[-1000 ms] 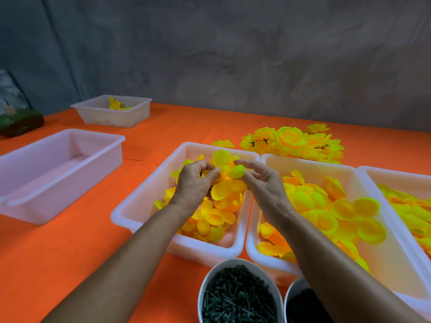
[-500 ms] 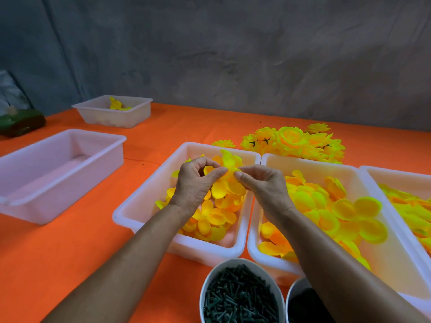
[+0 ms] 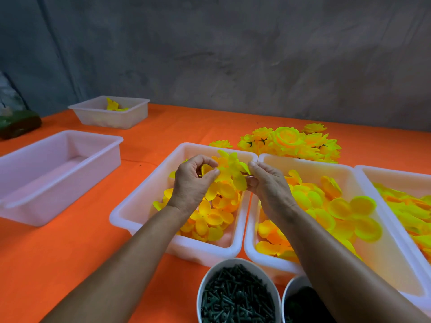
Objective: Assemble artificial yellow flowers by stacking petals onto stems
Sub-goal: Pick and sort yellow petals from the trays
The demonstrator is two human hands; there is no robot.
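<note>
One petal cluster [image 3: 231,173] is pinched by both the left hand [image 3: 193,183] and right hand [image 3: 268,187]; five white bins and two round tubs are seen, stems [image 3: 235,297] at 6 o'clock.

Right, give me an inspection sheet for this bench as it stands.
Surface: orange table.
Job's things: petal piece held over the petal tray; second petal tray; third tray; bowl of green stems; finished flowers.
Clutter: empty tray; small far tub; dark green object.
Hands: left hand and right hand both pinch the petal piece.
Cables: nothing seen.
Surroundings: grey wall.
</note>
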